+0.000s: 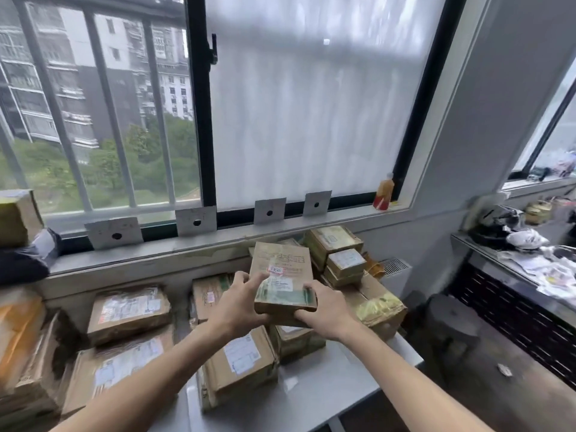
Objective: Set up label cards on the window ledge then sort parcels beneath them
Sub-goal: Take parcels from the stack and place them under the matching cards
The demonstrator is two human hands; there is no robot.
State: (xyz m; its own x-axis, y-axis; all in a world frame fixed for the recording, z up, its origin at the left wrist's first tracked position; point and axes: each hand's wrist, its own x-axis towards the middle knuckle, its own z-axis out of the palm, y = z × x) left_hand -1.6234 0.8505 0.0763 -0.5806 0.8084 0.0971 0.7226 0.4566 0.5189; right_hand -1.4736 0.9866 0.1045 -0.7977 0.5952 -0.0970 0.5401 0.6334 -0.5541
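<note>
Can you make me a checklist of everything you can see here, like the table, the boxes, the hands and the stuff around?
Surface: grey table, piled with boxes.
Job's things: four label cards lean on the window ledge; brown parcel held up; stacked parcels below.
Clutter: orange bottle on the ledge; papers at right.
Grippers: left hand and right hand grip the parcel.
Cables: nothing seen.
Surroundings: barred window, frosted pane.
</note>
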